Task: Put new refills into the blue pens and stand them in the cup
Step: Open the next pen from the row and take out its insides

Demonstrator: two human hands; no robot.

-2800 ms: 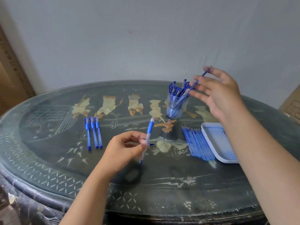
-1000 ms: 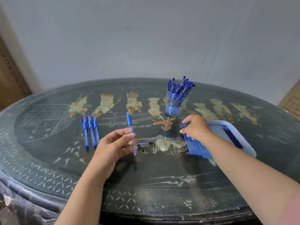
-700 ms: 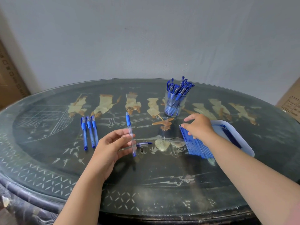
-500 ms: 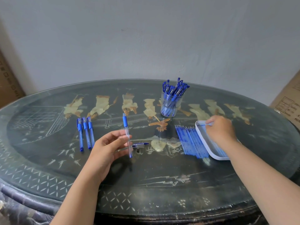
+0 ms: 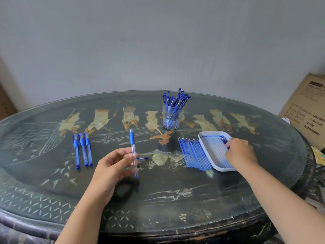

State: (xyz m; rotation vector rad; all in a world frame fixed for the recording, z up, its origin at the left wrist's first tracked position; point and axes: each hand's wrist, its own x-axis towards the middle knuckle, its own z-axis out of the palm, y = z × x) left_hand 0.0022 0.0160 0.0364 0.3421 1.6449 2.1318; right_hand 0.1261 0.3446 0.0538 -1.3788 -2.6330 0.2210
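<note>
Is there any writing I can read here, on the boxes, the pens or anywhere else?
Cardboard box on the right: printed lines and a long number, too blurred to read.
Cardboard at the left edge: a few letters, cut off, unreadable.
Pens in the cup: any print too small to tell.
Nothing can be quoted with certainty.

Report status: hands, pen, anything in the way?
Left hand pinches the pen barrel. Right hand in the white tray, on the refills; grip unclear. Nothing blocks the way to the cup.
</note>
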